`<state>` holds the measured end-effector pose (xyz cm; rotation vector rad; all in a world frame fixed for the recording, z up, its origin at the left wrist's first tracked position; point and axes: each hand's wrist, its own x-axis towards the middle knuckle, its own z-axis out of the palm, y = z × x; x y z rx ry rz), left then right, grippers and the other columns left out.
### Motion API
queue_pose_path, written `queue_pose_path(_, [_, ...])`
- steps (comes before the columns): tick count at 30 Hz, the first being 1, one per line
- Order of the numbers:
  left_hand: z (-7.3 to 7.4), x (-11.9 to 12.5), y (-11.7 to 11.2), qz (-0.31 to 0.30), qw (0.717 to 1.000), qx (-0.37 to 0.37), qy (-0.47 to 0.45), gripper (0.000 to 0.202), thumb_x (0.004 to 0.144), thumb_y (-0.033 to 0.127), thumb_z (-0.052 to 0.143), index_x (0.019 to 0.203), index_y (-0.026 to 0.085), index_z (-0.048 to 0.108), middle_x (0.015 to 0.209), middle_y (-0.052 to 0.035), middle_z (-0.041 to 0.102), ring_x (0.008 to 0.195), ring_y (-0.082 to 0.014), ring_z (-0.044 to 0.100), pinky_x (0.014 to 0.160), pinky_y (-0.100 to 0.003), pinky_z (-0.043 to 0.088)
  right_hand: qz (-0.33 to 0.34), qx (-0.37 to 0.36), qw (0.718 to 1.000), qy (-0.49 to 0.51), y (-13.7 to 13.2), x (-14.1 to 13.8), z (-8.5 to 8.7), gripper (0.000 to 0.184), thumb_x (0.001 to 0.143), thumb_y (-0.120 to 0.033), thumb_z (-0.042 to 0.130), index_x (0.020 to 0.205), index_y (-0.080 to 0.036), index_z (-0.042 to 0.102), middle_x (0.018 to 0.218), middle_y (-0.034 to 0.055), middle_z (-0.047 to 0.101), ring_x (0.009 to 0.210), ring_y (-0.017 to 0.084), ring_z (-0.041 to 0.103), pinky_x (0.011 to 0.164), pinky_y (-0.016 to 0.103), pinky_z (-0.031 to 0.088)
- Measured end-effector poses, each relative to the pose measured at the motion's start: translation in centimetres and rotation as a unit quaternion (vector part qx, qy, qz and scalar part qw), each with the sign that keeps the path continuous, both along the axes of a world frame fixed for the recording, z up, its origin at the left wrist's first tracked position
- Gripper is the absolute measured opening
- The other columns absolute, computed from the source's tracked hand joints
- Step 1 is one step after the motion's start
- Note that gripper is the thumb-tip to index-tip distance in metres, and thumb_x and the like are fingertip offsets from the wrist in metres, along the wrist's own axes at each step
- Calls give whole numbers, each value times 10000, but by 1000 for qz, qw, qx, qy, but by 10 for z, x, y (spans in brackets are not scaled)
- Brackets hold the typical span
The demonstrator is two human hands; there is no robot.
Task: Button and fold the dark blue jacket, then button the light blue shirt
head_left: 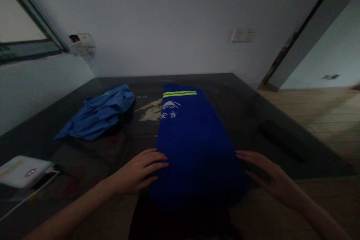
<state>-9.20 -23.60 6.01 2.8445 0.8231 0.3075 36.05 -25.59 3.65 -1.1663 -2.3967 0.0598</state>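
A dark blue work garment point(194, 138) lies folded into a long strip on the dark table, its near end hanging toward me in shadow. Two yellow-green stripes cross its far end, with white lettering just below them. My left hand point(142, 170) rests on the garment's left edge, fingers stretched out and slightly apart. At the right edge, my right hand point(266, 174) touches the cloth with its fingertips, thumb and fingers apart. Neither hand is closed around the fabric.
A crumpled lighter blue garment point(101, 114) lies at the table's left. Nearer me on that side is a white box-shaped device point(24, 171) with a cable. A dark oblong object point(285, 140) sits at the right. The table point(225, 90) meets a wall with sockets point(243, 35).
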Motion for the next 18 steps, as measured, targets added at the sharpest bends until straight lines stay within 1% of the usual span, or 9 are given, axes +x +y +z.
queue_pose_path(2, [-3, -8, -13, -10, 1000, 1, 20, 586, 864, 262, 560, 1414, 313, 366, 1403, -52, 488, 1289, -220, 446, 1131, -455, 295, 7, 2, 999, -43, -27, 5, -10, 538, 906, -329, 479, 1430, -318, 358, 1418, 49, 465, 1255, 214, 490, 928, 361, 538])
queue_pose_path(4, [-7, -10, -21, -15, 999, -1, 42, 680, 821, 287, 621, 1433, 331, 328, 1463, -53, 413, 1337, -246, 386, 1143, -495, 248, 0, 17, 995, -94, -38, 4, -20, 578, 897, -268, 455, 1455, -308, 312, 1477, 38, 381, 1324, 225, 404, 960, 380, 519])
queue_pose_path(5, [-10, -10, -23, -15, 999, -1, 53, 718, 797, 274, 648, 1433, 344, 323, 1490, -49, 369, 1362, -260, 346, 1145, -514, 224, -7, 30, 993, -117, -39, 2, -24, 604, 884, -206, 441, 1461, -313, 295, 1496, 27, 348, 1350, 230, 362, 987, 399, 498])
queue_pose_path(7, [-17, -6, -26, -14, 997, 8, 69, 766, 767, 178, 658, 1426, 377, 321, 1530, -30, 285, 1398, -273, 271, 1147, -536, 191, -21, 54, 987, -151, -32, -4, -30, 705, 832, -65, 412, 1467, -336, 266, 1522, 10, 293, 1378, 245, 304, 1043, 454, 437])
queue_pose_path(9, [-24, 1, -29, -7, 996, 29, 80, 798, 768, 50, 589, 1425, 401, 305, 1549, -10, 229, 1413, -264, 231, 1149, -534, 183, -18, 69, 983, -168, -22, -11, -33, 804, 775, 26, 387, 1468, -356, 244, 1532, 6, 265, 1385, 257, 285, 1081, 503, 372])
queue_pose_path(10, [-26, 5, -30, -2, 996, 41, 82, 809, 773, 3, 544, 1430, 402, 290, 1552, -8, 218, 1415, -257, 225, 1149, -530, 188, -10, 75, 982, -172, -17, -15, -33, 827, 761, 47, 378, 1468, -358, 240, 1532, 9, 266, 1384, 257, 285, 1093, 515, 347])
queue_pose_path(12, [-29, 13, -33, -1, 995, 59, 81, 807, 792, -37, 478, 1447, 379, 259, 1549, -25, 224, 1414, -252, 227, 1146, -525, 204, 13, 85, 982, -169, -12, -23, -32, 813, 769, 51, 367, 1471, -340, 238, 1525, 25, 281, 1381, 251, 292, 1106, 515, 319])
queue_pose_path(15, [-26, 23, -34, -26, 996, 59, 68, 755, 830, -18, 457, 1461, 335, 243, 1530, -50, 278, 1410, -248, 239, 1146, -519, 219, 48, 97, 985, -136, -12, -33, -32, 729, 825, 8, 357, 1472, -311, 250, 1513, 49, 307, 1377, 241, 304, 1110, 502, 312])
queue_pose_path(18, [-21, 30, -31, -50, 997, 45, 48, 701, 861, 18, 463, 1449, 348, 269, 1512, -33, 324, 1403, -226, 264, 1155, -496, 227, 73, 100, 987, -106, -16, -38, -34, 660, 868, -44, 368, 1460, -320, 277, 1488, 42, 357, 1371, 229, 318, 1123, 511, 281])
